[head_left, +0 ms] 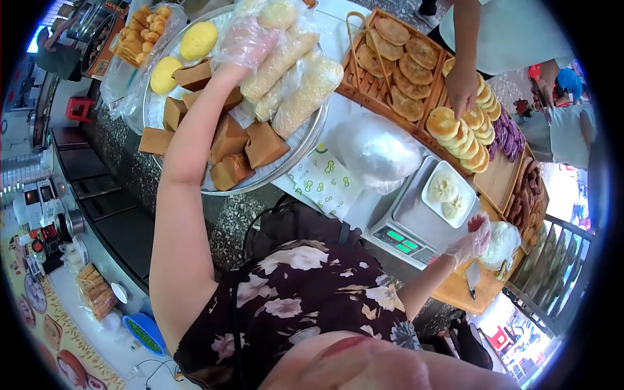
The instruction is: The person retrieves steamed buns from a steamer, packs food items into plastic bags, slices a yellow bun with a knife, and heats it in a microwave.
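Observation:
My left hand [246, 44], in a clear plastic glove, reaches over a round metal tray [318, 133] and touches the plastic-wrapped pale loaves [281, 62]; its fingers blur into the plastic. Brown cake blocks [229, 138] and yellow buns [198, 40] share that tray. Gloved too, my right hand [476, 235] is closed at the edge of a clear plastic bag [500, 246] with something pale inside. Beside it stands a digital scale [404, 224] with lit green displays. A white dish [427, 192] on the scale carries two steamed buns [444, 186].
Another person's hand [462, 91] touches golden round cakes [444, 123] across the counter. Tongs [356, 49] rest by flat brown cakes [392, 31]. A puffed plastic bag [377, 151] sits left of the scale. A flat blade [473, 274] lies near my right hand.

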Tool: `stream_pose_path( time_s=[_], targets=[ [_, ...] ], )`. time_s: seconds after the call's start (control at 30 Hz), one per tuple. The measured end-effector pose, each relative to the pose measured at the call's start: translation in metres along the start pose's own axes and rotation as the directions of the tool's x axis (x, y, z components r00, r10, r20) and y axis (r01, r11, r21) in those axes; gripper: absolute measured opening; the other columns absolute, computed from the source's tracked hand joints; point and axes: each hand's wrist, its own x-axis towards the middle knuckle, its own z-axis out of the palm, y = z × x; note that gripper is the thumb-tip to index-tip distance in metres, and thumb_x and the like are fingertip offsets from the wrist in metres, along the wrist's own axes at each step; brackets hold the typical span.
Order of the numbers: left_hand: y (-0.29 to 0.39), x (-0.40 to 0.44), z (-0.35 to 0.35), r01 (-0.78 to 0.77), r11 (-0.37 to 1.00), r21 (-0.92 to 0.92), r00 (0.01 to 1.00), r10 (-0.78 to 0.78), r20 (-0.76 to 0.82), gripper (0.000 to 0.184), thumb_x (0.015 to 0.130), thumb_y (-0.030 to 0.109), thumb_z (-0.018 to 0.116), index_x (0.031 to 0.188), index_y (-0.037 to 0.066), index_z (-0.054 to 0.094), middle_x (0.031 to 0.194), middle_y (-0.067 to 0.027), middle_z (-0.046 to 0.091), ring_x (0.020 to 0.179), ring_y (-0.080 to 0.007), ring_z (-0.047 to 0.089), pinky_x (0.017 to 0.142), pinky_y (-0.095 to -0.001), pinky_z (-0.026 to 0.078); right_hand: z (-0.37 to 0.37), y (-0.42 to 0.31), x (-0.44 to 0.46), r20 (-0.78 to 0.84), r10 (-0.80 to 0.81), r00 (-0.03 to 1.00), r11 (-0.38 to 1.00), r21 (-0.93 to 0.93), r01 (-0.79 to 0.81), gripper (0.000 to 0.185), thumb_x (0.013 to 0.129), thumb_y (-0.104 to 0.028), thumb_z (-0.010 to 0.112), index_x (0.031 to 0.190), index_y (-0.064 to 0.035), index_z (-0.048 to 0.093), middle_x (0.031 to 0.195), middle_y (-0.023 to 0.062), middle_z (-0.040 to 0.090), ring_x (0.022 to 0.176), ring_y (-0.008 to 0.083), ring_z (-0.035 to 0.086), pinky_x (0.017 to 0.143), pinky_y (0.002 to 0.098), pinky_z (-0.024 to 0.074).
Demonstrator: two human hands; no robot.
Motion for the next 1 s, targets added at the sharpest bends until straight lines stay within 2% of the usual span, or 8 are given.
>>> stream_pose_path(
  time_s=[0.13,0.2,0.3,0.33,0.47,0.77,0.83,1.0],
  targets=[
    [0.014,-0.017,-0.01,-0.062,0.998,-0.018,0.998,0.062,0.03,0.054,0.081,0.044,0.058,0.113,0.001,0.057,0.111,-0.0235,0.058,0.104,-0.0368,0.055,0.092,-0.0424,0.042,0.046,-0.046,-0.04,0.116,-0.05,0.992,0.999,0.016,0.048,0.023,0.091,-0.018,0.054,0.091,0.0032,0.064,0.08,0.0098,0.065,0.072,0.016,0.062,0.068,0.027,0.051],
    [0.034,-0.044,-0.012,-0.355,0.83,0.43,0.795,0.51,-0.329,0.05,0.083,0.046,0.055,0.1,0.0,0.063,0.099,-0.0237,0.063,0.096,-0.0362,0.06,0.081,-0.0437,0.048,0.06,-0.065,-0.057,0.199,-0.129,0.972,0.991,-0.016,0.135,0.023,0.091,-0.016,0.053,0.089,0.0043,0.064,0.08,0.0101,0.066,0.072,0.0164,0.062,0.069,0.0276,0.0504],
    [0.04,-0.066,0.017,-0.562,0.794,0.232,0.787,0.599,-0.145,0.05,0.084,0.049,0.053,0.093,0.001,0.065,0.091,-0.0212,0.063,0.086,-0.0336,0.062,0.074,-0.0421,0.05,0.076,-0.087,-0.079,0.286,-0.185,0.94,0.968,-0.111,0.224,0.022,0.09,-0.012,0.052,0.087,0.0058,0.064,0.079,0.01,0.066,0.071,0.0161,0.061,0.069,0.0278,0.0493],
    [0.047,-0.075,0.018,-0.453,0.866,0.21,0.891,0.432,0.14,0.052,0.082,0.052,0.054,0.089,0.002,0.066,0.084,-0.019,0.061,0.079,-0.032,0.062,0.071,-0.0413,0.05,0.082,-0.09,-0.084,0.333,-0.203,0.921,0.97,-0.064,0.236,0.02,0.089,-0.011,0.053,0.086,0.0056,0.065,0.078,0.0097,0.066,0.071,0.0155,0.06,0.069,0.0275,0.049],
    [0.058,-0.072,0.025,-0.435,0.864,0.251,0.885,0.36,0.294,0.055,0.08,0.054,0.055,0.088,0.001,0.067,0.085,-0.0187,0.061,0.079,-0.0311,0.062,0.07,-0.0404,0.051,0.096,-0.088,-0.099,0.394,-0.215,0.894,0.976,0.065,0.206,0.017,0.088,-0.009,0.055,0.086,0.0045,0.065,0.077,0.0086,0.065,0.071,0.0142,0.06,0.069,0.0267,0.0482],
    [0.037,-0.054,0.017,-0.437,0.893,0.109,0.89,0.411,0.195,0.048,0.079,0.05,0.059,0.085,0.003,0.067,0.09,-0.0153,0.061,0.082,-0.031,0.061,0.074,-0.0404,0.049,0.114,-0.092,-0.123,0.601,-0.232,0.765,0.971,0.1,0.216,0.013,0.087,-0.006,0.054,0.085,0.0028,0.064,0.072,0.0081,0.063,0.068,0.0141,0.059,0.067,0.0258,0.0472],
    [0.032,-0.034,0.003,-0.457,0.847,0.273,0.868,0.492,-0.072,0.04,0.079,0.043,0.062,0.09,0.005,0.067,0.092,-0.013,0.06,0.086,-0.0288,0.059,0.073,-0.0406,0.048,0.116,-0.094,-0.127,0.614,-0.256,0.746,0.964,0.105,0.244,0.013,0.087,-0.005,0.053,0.085,0.0026,0.063,0.074,0.0086,0.064,0.069,0.0147,0.06,0.068,0.0262,0.0474],
    [0.033,-0.036,0.03,-0.333,0.765,0.552,0.872,0.472,-0.128,0.035,0.078,0.037,0.064,0.091,0.004,0.065,0.092,-0.0107,0.058,0.087,-0.0256,0.057,0.069,-0.0375,0.046,0.122,-0.097,-0.131,0.689,-0.241,0.683,0.968,0.12,0.221,0.01,0.086,-0.002,0.054,0.086,0.001,0.063,0.079,0.0081,0.064,0.073,0.0154,0.06,0.069,0.0271,0.0475]
  ],
)
